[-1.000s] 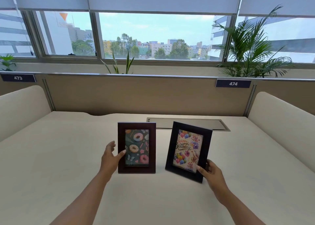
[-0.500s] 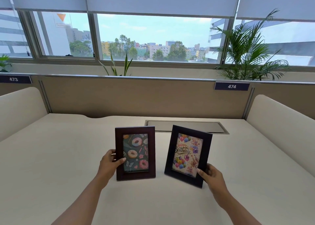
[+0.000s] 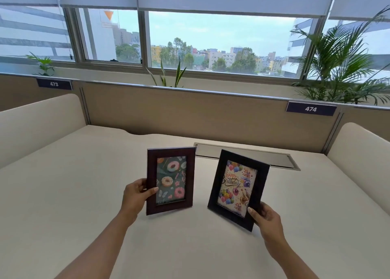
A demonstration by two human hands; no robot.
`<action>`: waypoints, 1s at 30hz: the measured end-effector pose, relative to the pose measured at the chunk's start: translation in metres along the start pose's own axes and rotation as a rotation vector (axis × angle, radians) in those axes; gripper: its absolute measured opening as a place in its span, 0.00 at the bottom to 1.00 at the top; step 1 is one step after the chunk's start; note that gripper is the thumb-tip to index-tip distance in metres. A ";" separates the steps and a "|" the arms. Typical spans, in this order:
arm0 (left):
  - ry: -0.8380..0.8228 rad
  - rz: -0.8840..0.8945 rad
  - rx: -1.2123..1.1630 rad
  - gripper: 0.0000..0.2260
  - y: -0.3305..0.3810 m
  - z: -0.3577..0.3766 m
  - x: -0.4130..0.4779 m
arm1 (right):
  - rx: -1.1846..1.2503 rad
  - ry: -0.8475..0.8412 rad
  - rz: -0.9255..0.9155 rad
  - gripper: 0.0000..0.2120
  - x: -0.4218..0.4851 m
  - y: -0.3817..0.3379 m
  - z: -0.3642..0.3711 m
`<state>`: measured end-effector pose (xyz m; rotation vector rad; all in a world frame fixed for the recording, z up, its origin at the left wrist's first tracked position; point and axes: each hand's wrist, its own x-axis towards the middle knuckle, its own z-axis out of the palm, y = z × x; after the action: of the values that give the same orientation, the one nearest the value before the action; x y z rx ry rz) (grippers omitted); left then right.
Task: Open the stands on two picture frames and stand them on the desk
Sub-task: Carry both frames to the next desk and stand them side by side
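Note:
Two picture frames stand upright on the cream desk, facing me. The dark brown frame with a doughnut picture is on the left; my left hand grips its left edge, thumb on the front. The black frame with a "Happy Birthday" picture is on the right, turned slightly to the left; my right hand holds its lower right corner. The stands behind both frames are hidden.
A grey cable hatch is set into the desk behind the frames. Beige partition panels close the back; cream dividers rise at both sides. Plants stand on the window sill beyond.
The view has shifted; both frames stay upright in my hands, and the doughnut frame looks tilted slightly further. Both grips are unchanged.

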<state>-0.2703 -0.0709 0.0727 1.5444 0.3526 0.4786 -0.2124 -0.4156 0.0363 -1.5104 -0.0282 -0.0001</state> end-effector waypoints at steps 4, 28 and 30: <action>0.089 0.039 -0.004 0.12 0.005 -0.016 -0.013 | 0.016 -0.049 0.013 0.13 0.000 0.005 0.013; 0.437 0.144 -0.062 0.13 0.037 -0.274 0.062 | 0.082 -0.358 -0.001 0.16 0.023 -0.017 0.325; 0.451 0.135 -0.077 0.13 0.034 -0.295 0.085 | 0.096 -0.348 0.004 0.16 0.030 -0.018 0.355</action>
<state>-0.3486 0.2252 0.1117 1.3825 0.5706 0.9404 -0.1889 -0.0616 0.0761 -1.3994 -0.3003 0.2641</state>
